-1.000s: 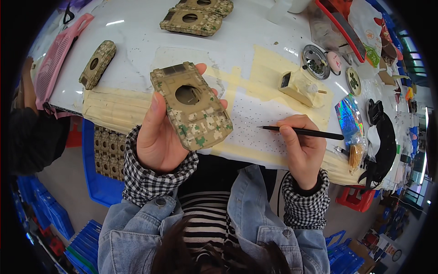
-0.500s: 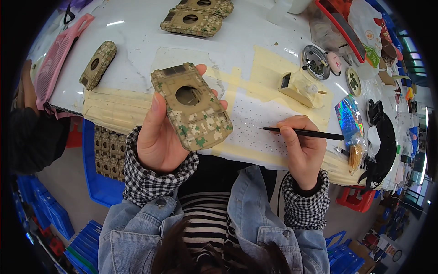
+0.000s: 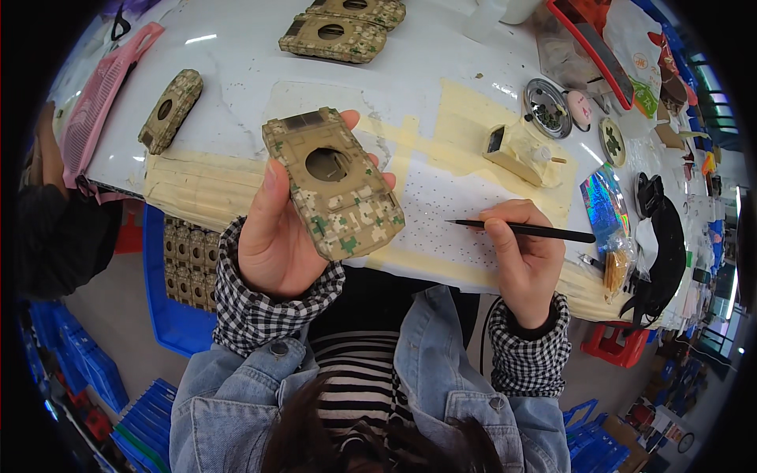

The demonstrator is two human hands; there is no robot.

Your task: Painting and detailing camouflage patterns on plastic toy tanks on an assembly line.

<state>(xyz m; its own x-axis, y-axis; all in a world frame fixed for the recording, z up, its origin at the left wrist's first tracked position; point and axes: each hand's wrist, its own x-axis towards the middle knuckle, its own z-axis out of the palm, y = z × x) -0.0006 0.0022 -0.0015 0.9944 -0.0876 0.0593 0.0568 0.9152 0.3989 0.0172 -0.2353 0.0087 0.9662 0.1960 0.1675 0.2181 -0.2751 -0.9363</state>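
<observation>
My left hand point(image 3: 272, 232) grips a camouflage-painted model tank hull point(image 3: 341, 203) from below, tilted with its top toward me. The hull is tan with green and cream pixel patches near its front and a round hole in the middle. In my right hand point(image 3: 522, 256) is a thin black tweezers-like or brush-like tool point(image 3: 544, 231), pinched between thumb and fingers. Its fine tip points left over a white sheet point(image 3: 441, 244) dotted with tiny dark specks. The tip is apart from the hull.
More camouflage hulls lie at the left point(image 3: 170, 110) and at the back point(image 3: 333, 37). A blue crate point(image 3: 160, 315) below the table edge holds several more. Rightward are a tape-covered block point(image 3: 520, 154), a round metal dish point(image 3: 547, 108) and a holographic bag point(image 3: 605, 206). A pink basket point(image 3: 102, 110) stands far left.
Almost nothing differs. The hull and the table things sit very slightly further right in the picture; both hands keep their hold.
</observation>
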